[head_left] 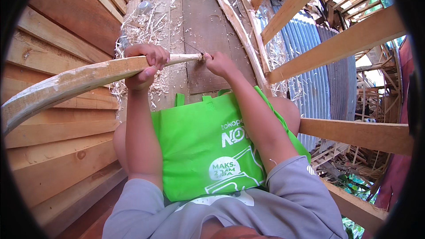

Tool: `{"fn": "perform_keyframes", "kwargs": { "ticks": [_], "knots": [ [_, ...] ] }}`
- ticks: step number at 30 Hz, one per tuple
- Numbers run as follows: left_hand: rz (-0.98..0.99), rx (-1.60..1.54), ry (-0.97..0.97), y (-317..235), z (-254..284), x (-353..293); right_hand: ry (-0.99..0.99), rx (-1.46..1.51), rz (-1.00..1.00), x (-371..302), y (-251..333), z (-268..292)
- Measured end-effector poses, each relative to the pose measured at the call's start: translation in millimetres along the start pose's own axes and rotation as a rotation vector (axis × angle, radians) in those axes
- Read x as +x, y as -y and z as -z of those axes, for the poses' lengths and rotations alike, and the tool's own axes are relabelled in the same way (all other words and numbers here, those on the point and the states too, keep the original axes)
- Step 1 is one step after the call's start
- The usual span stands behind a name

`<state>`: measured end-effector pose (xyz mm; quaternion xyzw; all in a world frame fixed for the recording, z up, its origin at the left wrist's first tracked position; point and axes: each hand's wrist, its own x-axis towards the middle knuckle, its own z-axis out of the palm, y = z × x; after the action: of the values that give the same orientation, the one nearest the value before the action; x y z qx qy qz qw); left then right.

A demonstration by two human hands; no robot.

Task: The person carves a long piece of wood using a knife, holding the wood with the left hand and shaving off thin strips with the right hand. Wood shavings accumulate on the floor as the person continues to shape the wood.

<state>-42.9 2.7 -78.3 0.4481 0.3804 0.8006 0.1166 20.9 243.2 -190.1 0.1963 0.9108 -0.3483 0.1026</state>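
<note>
A long, curved piece of pale wood (88, 73) runs in from the left edge and tapers to a thin, whittled tip. My left hand (148, 64) is wrapped round it a little behind that narrow end. At the tip my right hand (218, 64) is closed, with fingers pinched together. A thin dark line (193, 48) slants up and left from there; whether it is a blade seen edge-on or a cord, I cannot tell. Over my lap, below both forearms, lies a green fabric bag (190, 141) with white print.
Wood shavings (152, 31) lie over the plank floor (199, 13), around a clear jar-like container (144, 7). Peeled poles (234, 15) lie ahead. A board wall (62, 128) rises at left; timber rails (349, 44) and corrugated metal sheets (305, 48) are at right.
</note>
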Motion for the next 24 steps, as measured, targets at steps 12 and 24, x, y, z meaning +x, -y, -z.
{"fn": "perform_keyframes", "kwargs": {
  "ticks": [12, 24],
  "knots": [
    [0.003, -0.046, -0.017, -5.8, -5.5, 4.1, -0.078, -0.042, -0.02, -7.3, 14.2, 1.5],
    [-0.02, -0.042, -0.01, -7.0, -2.7, 6.6, -0.008, -0.052, -0.099, 12.8, 15.0, 11.0]
  ]
}}
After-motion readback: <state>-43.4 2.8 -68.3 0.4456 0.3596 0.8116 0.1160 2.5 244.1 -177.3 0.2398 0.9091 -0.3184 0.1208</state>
